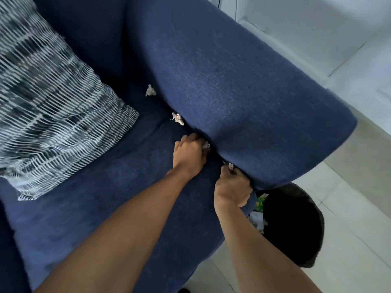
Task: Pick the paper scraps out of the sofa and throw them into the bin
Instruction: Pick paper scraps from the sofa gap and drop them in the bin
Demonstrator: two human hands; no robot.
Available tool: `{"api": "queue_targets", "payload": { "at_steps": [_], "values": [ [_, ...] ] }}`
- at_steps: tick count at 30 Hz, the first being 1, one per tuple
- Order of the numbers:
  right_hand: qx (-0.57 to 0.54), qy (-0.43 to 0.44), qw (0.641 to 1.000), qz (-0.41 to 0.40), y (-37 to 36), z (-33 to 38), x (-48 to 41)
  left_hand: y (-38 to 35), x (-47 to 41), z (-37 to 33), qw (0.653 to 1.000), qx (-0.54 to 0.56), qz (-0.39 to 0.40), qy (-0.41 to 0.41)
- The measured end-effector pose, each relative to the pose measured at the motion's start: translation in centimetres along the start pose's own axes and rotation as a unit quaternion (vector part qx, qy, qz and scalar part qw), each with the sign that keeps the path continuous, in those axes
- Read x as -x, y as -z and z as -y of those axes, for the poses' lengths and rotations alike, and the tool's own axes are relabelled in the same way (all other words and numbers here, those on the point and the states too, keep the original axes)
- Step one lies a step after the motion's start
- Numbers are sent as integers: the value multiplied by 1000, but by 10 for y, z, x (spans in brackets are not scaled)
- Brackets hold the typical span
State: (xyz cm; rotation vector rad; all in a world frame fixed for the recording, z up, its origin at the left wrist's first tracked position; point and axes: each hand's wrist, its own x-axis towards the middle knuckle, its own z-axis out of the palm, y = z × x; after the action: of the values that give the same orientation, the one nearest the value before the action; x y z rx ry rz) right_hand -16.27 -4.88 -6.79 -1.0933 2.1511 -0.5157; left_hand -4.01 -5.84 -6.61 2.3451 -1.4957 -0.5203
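Observation:
A dark blue sofa (118,187) fills the view, with white crumpled paper scraps wedged in the gap between seat and armrest (243,98). My left hand (189,154) is at the gap, its fingers closed on one scrap (206,145). My right hand (231,188) is nearer the sofa's front corner, pinching another scrap (230,166) at the crease. Two more scraps lie farther back in the gap, one (178,119) just beyond my left hand and one (150,90) deeper. A black bin (296,227) stands on the floor below the armrest's front end, with litter inside.
A blue-and-white patterned cushion (48,115) leans in the sofa's left corner. Pale tiled floor (349,208) lies to the right of the sofa, and a white wall with a low ledge (306,28) runs behind the armrest.

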Motion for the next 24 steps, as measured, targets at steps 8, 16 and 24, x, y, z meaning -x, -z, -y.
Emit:
{"api": "queue_targets", "payload": {
  "at_steps": [8,16,24],
  "values": [
    [-47,66,996,35,32,8,26,49,22,4,998,46,-21,27],
    [-92,179,976,78,77,46,50,112,49,-29,995,44,-61,59],
    [-100,355,916,157,156,93,36,174,64,-91,992,91,-82,13]
  ]
}}
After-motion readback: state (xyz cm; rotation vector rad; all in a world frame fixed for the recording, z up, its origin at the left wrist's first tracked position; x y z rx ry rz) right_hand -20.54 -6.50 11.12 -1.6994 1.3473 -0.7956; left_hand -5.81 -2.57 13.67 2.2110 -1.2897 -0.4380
